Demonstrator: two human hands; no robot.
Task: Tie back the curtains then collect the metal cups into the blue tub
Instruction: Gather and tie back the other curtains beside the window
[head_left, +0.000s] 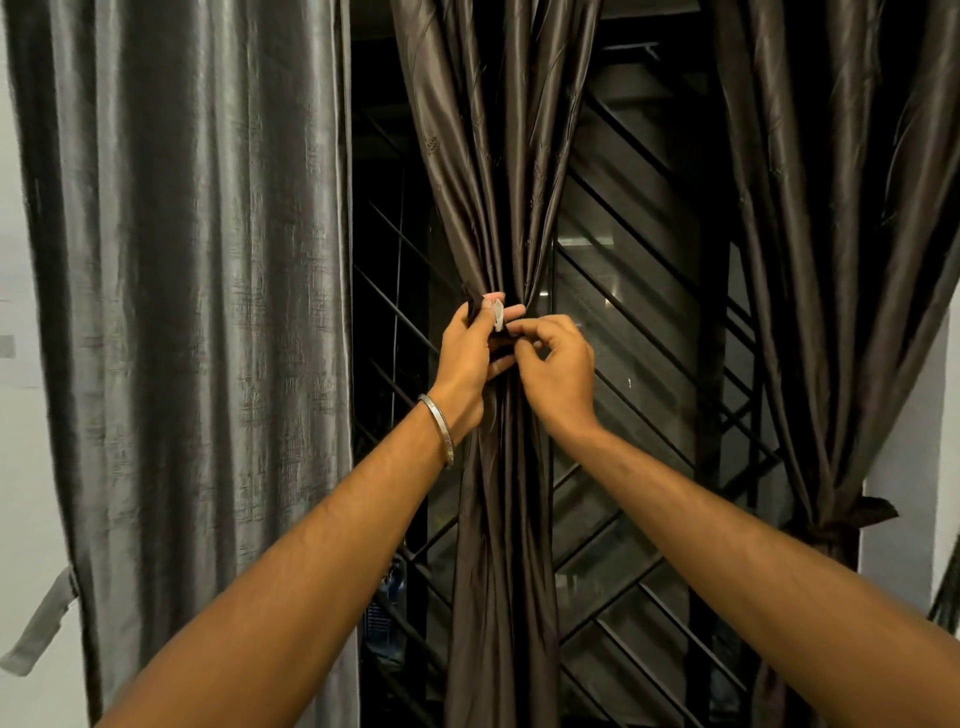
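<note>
Gathered at mid-height before a dark window with a diagonal metal grille (649, 312): the brown satin curtain (498, 208). Cinched around it, a dark tie-back strap with a white patch (497, 314), gripped by the left hand (467, 358), pinched at its end by the right hand (556, 369). Left: grey curtain (182, 312), loose. Right: 1 brown curtain already tied (841, 260). Pale wall (21, 467) at the edges.

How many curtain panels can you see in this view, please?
3: a grey curtain hanging loose on the left, a brown curtain gathered at centre in both hands, and a brown curtain already tied on the right.
</note>
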